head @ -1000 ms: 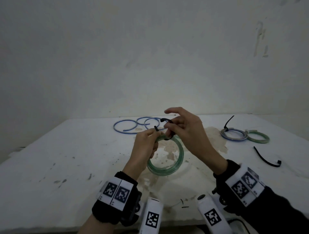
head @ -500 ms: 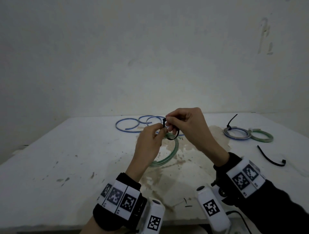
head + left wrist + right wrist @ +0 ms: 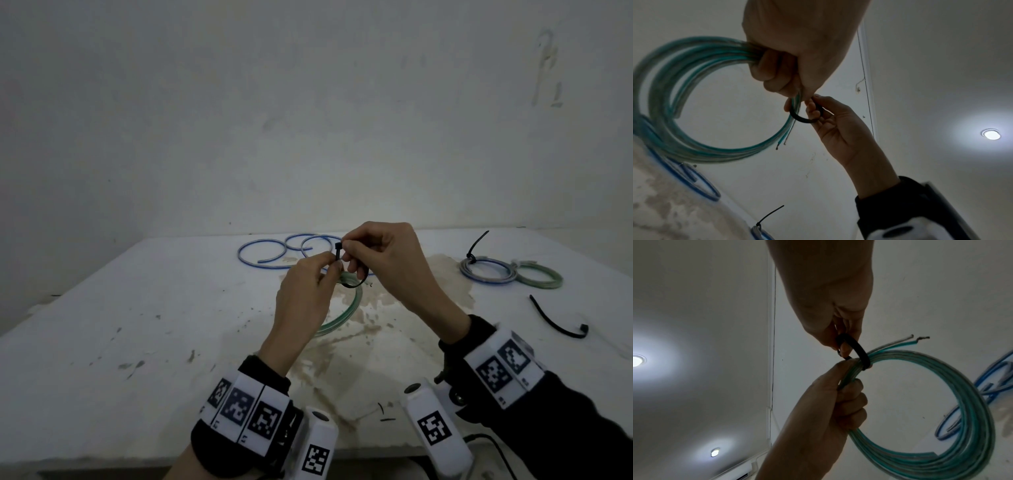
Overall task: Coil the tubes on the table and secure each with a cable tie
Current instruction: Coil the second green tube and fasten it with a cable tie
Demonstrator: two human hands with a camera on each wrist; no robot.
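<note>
Green tube coil (image 3: 941, 402) bunched in the left hand (image 3: 305, 298) above mid-counter (image 3: 137, 308), fingers curled round the strands to stop them springing apart; black cable tie (image 3: 857, 350) looped round the bundle, pinched in the right hand (image 3: 383, 260), likely for threading. Tie's tail and head hidden behind fingertips, so closure unclear. Far back, loose blue tube (image 3: 267, 253); far right, two tied coils (image 3: 507, 272) and a spare tie (image 3: 555, 318).
</note>
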